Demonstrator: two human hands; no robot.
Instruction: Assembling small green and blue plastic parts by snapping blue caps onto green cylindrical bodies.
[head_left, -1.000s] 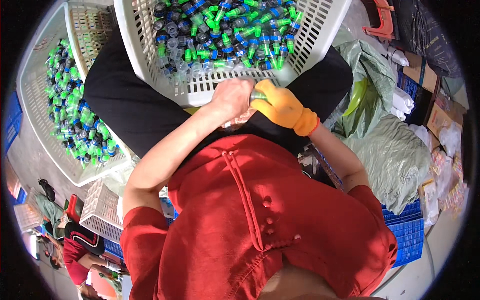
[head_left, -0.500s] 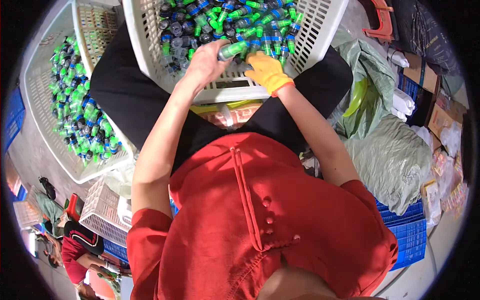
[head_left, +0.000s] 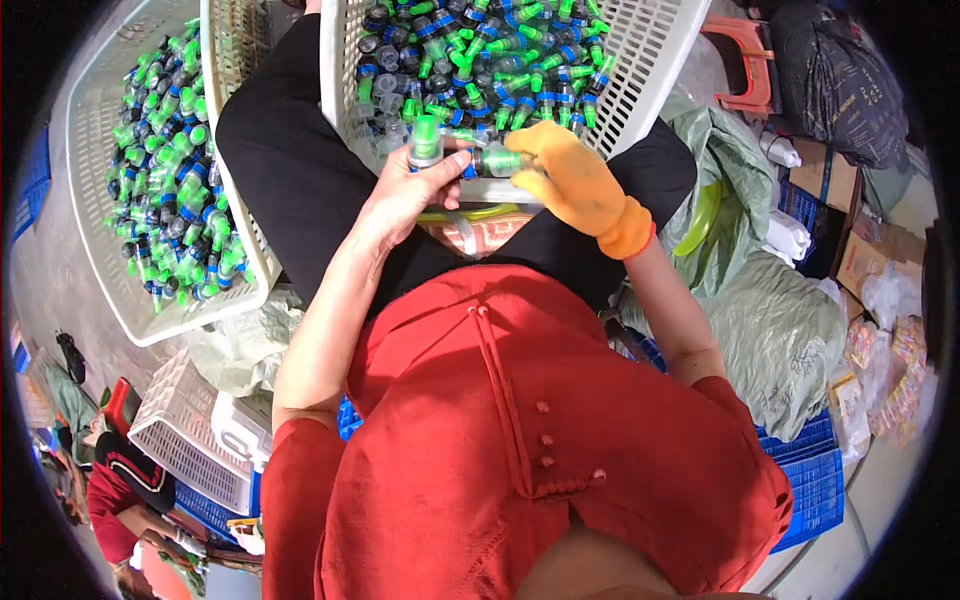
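My bare left hand (head_left: pixel 408 190) is closed on a small plastic piece (head_left: pixel 426 140) with a green top and clear body, which stands upright from the fingers. A second such piece (head_left: pixel 495 162), with a blue band and a green end, lies level between my hands, its dark end by my left thumb. My right hand (head_left: pixel 582 190), in an orange-yellow glove, closes its fingertips around the green end. Both hands are over the near rim of a white slatted crate (head_left: pixel 655 75), which holds a heap of the same pieces (head_left: pixel 500 70).
To the left, a second white crate (head_left: pixel 92 200) holds many similar pieces. Green sacks (head_left: pixel 770 330) and blue crates (head_left: pixel 805 490) lie on the right, near a red plastic stool (head_left: pixel 750 65). Another person (head_left: pixel 120 500) works at the lower left.
Both hands have come back from the heap toward me and met above the crate's near rim. A banded piece is now between them, and the left hand's piece has turned upright.
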